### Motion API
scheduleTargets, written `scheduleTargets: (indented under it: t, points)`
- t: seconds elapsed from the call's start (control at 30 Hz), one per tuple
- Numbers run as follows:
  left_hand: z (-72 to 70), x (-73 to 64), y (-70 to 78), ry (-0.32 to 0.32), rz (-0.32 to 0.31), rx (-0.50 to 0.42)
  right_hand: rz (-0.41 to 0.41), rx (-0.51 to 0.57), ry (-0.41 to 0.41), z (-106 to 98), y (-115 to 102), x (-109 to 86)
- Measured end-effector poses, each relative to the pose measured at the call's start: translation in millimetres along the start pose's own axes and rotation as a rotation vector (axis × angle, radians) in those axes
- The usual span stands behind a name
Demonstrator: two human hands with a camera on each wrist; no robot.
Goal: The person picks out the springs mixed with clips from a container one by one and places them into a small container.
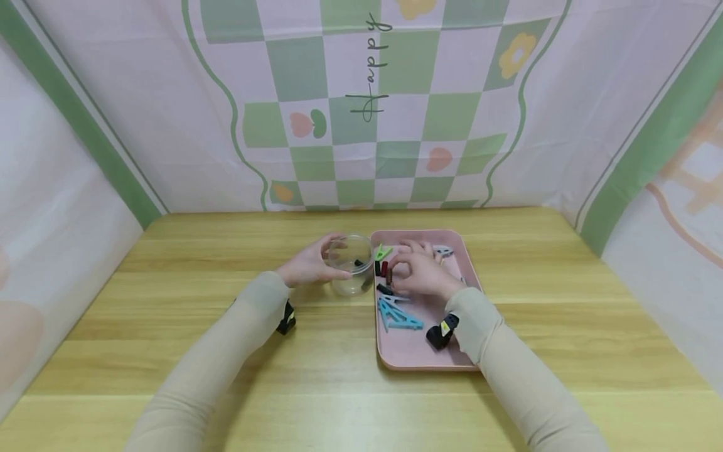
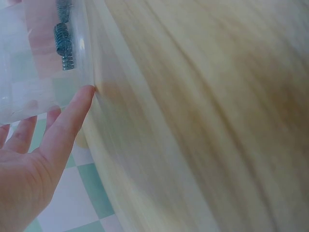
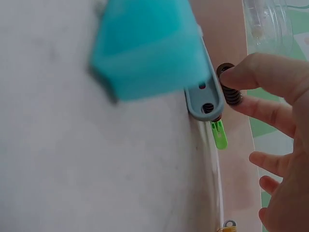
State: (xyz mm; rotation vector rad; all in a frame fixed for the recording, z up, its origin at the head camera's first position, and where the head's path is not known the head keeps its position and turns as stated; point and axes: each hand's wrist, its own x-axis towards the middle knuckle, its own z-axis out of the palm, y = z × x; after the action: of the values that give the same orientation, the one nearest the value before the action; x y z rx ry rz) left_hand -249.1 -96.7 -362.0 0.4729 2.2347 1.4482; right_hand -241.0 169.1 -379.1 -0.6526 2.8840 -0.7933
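Note:
My left hand (image 1: 309, 263) holds a clear plastic jar (image 1: 341, 252) from its left side, thumb near the front and fingers behind. Dark coil springs (image 2: 63, 41) lie inside the jar in the left wrist view. Over the pink tray (image 1: 420, 362), my right hand (image 1: 425, 274) pinches a brown coil spring (image 3: 233, 95) between thumb and index finger, the other fingers spread. Beside it in the tray are a red spring (image 1: 385, 269), a black spring (image 1: 377, 269) and another black one (image 1: 385, 289) nearer the front.
Plastic clips lie in the tray: a green one (image 1: 381, 253) at the back left, a large blue one (image 1: 401, 317) at the front left, a grey one (image 1: 444, 250) at the back right. The jar stands right beside the tray's left rim. A patterned cloth (image 1: 350, 157) hangs behind the wooden table (image 1: 316, 389).

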Motion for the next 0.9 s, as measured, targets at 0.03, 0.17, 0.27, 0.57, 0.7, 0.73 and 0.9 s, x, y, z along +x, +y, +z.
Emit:
scheduleTargets:
  t: [0.03, 0.17, 0.27, 0.57, 0.7, 0.73, 0.9]
  points:
    - [0.1, -0.2, -0.1, -0.002, 0.001, 0.000, -0.003, 0.005, 0.005, -0.3, -0.6, -0.2]
    - [-0.2, 0.5, -1.5, -0.007, 0.014, 0.003, 0.009, 0.036, 0.014, -2.6, -4.2, -1.7]
    - [-0.5, 1.1, -2.3, -0.008, 0.020, 0.002, 0.009, 0.062, 0.020, -4.2, -5.4, -2.0]
    - [-0.1, -0.8, 0.4, -0.002, 0.014, -0.006, 0.017, 0.093, 0.040, -8.2, -4.1, -0.8]
    - [0.5, -2.6, 2.0, 0.000, 0.009, -0.007, 0.039, 0.094, 0.045, -9.9, -4.2, -0.7]
    - [0.6, -2.8, 2.0, 0.001, 0.007, -0.008, 0.038, 0.087, 0.048, -10.5, -4.5, -0.6]
    - [1.1, -2.1, 1.7, 0.004, -0.001, -0.021, 0.042, 0.065, 0.073, -14.4, -8.0, -1.1]
